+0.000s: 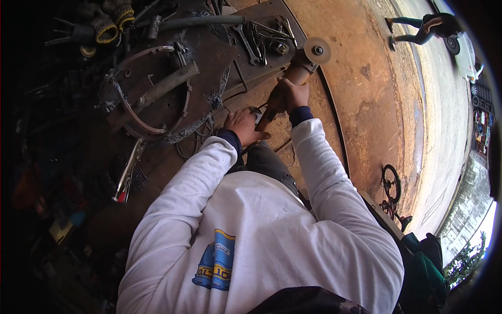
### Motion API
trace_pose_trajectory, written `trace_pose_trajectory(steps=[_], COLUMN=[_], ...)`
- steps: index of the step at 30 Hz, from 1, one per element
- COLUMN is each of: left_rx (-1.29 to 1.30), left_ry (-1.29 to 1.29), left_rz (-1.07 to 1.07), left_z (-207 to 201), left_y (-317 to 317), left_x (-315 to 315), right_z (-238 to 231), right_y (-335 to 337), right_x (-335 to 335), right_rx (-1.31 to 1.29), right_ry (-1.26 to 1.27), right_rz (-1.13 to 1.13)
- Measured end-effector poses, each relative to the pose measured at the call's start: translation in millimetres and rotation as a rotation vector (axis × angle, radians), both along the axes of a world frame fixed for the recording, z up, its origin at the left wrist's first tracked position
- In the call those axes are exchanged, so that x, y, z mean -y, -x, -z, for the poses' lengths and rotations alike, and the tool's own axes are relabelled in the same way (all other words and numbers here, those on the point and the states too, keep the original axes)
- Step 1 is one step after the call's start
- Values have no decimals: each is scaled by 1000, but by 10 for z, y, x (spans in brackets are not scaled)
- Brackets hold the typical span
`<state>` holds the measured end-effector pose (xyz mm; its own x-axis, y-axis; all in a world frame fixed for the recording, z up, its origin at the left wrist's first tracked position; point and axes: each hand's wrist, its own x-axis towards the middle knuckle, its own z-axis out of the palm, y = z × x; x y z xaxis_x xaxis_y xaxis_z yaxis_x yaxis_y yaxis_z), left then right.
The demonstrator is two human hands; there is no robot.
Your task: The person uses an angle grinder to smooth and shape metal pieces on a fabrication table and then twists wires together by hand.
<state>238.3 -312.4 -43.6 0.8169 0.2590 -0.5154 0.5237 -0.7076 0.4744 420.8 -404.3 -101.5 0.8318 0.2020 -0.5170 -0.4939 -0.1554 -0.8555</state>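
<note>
My right hand [296, 95] is closed around the body of an angle grinder [299, 75], whose pale round disc [317, 50] points up and away from me. The grinder's rear end slants down toward my left hand [243, 126]. That hand lies beside the rear end with its thumb stretched out and fingers apart. A small grey piece shows at its fingertips, too unclear to name. To the left, a rusty metal ring [123, 93] lies on a dark steel bench plate [209, 57], with a metal pipe [170, 83] across it.
Wrenches [247, 44] and other hand tools lie on the bench's far part. Worn gloves [107, 29] sit at the far left. A clamp-like tool [128, 172] hangs below the ring. Rightward, a person [429, 26] walks near a white car [467, 60]; a bicycle [391, 186] stands closer.
</note>
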Motion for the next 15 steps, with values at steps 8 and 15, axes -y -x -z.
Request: trace_pose_trajectory(steps=[8,15], left_rx=[-76,-145], left_ry=[-120,-123], left_rz=[-81,-219], left_z=[338,430], left_y=[664,1149], left_x=[-147,-102], right_z=[264,1092], right_y=[-433,-506], right_x=[-198,-782], right_rx=[152,260], right_ry=[480,483], right_rz=[-637,-934])
